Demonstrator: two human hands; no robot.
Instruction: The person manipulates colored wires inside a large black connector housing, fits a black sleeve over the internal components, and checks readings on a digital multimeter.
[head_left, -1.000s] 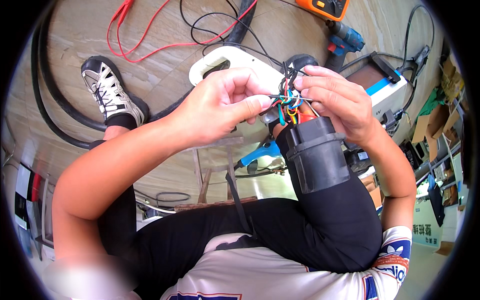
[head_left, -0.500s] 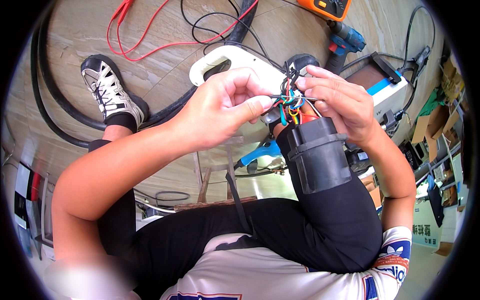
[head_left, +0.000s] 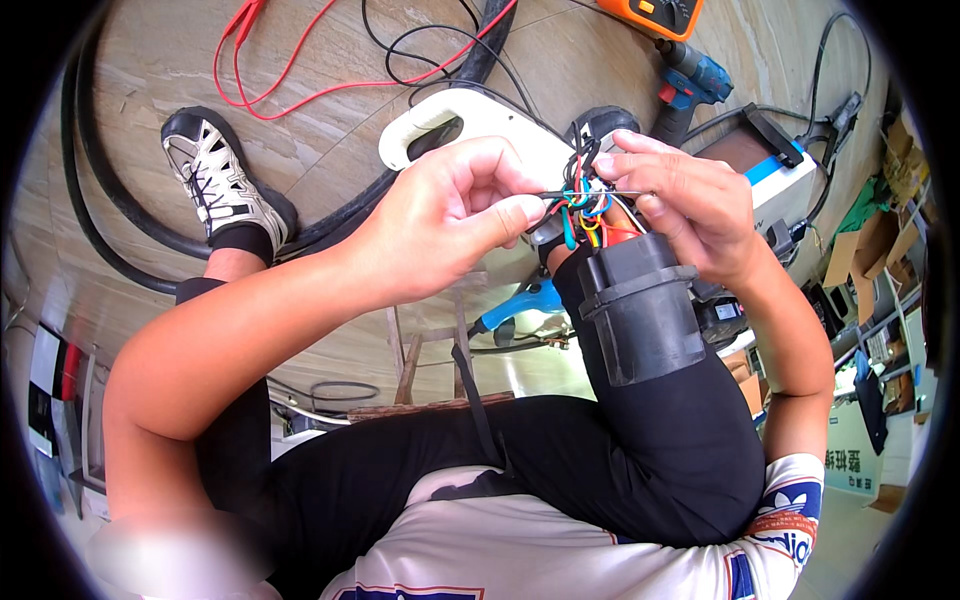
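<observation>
My left hand (head_left: pixel 465 205) pinches the dark end of a thin wire (head_left: pixel 608 193) between thumb and forefinger. That wire runs straight across to my right hand (head_left: pixel 700 205), where thumb and fingers close on its other end. Just behind and below it is a bundle of coloured wires (head_left: pixel 588 218), in blue, green, red, yellow and white. They come out of a black plastic cylindrical connector (head_left: pixel 650 325), which rests against my bent right leg under the right hand. A white housing with a loop handle (head_left: pixel 500 125) lies beyond the hands.
On the tiled floor are a black hose (head_left: pixel 90 170), red test leads (head_left: pixel 237 60), an orange meter (head_left: pixel 655 14) and a blue cordless drill (head_left: pixel 692 82). A white box with a blue stripe (head_left: pixel 775 190) stands at right. Cardboard boxes (head_left: pixel 865 250) sit farther right.
My right hand has shifted slightly to the right, and its thumb now sits farther along the thin wire. The connector has moved a little right. My left hand stays almost still.
</observation>
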